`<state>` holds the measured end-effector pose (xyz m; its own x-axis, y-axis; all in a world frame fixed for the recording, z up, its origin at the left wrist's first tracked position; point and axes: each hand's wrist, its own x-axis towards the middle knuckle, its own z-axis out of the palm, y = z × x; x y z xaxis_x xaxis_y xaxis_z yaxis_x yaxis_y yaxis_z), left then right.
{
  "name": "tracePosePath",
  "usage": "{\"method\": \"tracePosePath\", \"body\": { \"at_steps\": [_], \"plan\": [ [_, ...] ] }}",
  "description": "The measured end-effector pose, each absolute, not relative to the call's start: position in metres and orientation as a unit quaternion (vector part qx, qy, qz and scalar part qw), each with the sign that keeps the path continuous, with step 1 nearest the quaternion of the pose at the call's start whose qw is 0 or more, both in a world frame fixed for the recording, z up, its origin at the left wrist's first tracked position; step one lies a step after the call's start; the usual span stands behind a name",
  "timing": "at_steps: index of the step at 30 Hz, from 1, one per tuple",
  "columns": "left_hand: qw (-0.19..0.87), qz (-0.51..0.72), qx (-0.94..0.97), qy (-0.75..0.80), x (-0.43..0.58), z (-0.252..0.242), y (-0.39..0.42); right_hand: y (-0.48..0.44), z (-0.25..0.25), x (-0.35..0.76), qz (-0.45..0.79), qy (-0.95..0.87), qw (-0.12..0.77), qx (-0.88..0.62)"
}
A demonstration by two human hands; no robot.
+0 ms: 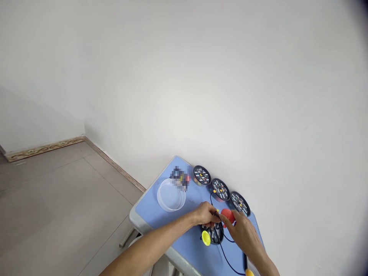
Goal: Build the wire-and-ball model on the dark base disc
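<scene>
My left hand is closed in a pinch around a thin black cord near the middle of the table. Close beside it, my right hand has its thumb and fingers closed on a red rounded piece. A yellow cup-shaped piece sits below my left hand. Under both hands lies a round black-topped container with a printed face, partly covered by my fingers. The cord loops past the hands down to another yellow piece at the bottom edge of the view.
Three similar round containers line the far edge of the blue table, beside the white wall. A clear round tub stands at the left. Behind it is a pixelated patch. Tiled floor lies left.
</scene>
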<state>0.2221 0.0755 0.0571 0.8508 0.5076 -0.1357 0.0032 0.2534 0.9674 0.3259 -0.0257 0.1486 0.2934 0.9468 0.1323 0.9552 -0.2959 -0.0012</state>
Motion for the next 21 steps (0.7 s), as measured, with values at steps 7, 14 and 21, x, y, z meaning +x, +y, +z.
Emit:
{"method": "tracePosePath", "body": {
  "at_steps": [7,14,21],
  "plan": [
    [0.758,0.175,0.592,0.211,0.220,0.057,0.075,-0.023,0.149,0.333,-0.028,-0.611,0.084,-0.787],
    [0.761,0.170,0.589,0.211,0.219,0.057,0.075,-0.020,0.156,0.338,0.022,-0.616,0.079,-0.783],
    [0.759,0.171,0.588,0.220,0.220,0.057,0.075,-0.020,0.175,0.334,0.059,-0.681,0.047,-0.728]
  ]
}}
